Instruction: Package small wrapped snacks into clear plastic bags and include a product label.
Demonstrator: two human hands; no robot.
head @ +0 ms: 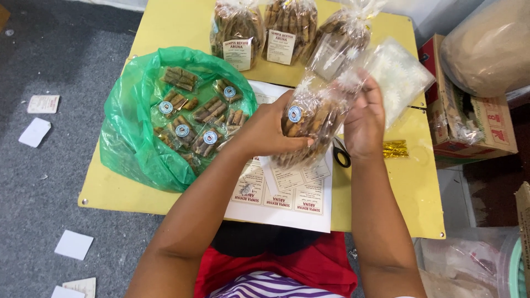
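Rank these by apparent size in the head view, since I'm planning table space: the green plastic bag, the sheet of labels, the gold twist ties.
1. green plastic bag, clearly the largest.
2. sheet of labels, partly hidden under the person's arms and the packet they hold, so its full extent is uncertain.
3. gold twist ties, by far the smallest.

Yellow table [165,22]: green bag [124,138], label sheets [287,204], scissors [342,157]

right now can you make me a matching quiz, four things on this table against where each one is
Things:
1 green plastic bag
2 gold twist ties
3 label sheet
4 clear snack bag

Places:
a held in both hands
b table's left side, holding small snack packs
c table's right side, by the right hand
d under the hands, near table edge

Pairs: 1-b, 2-c, 3-d, 4-a
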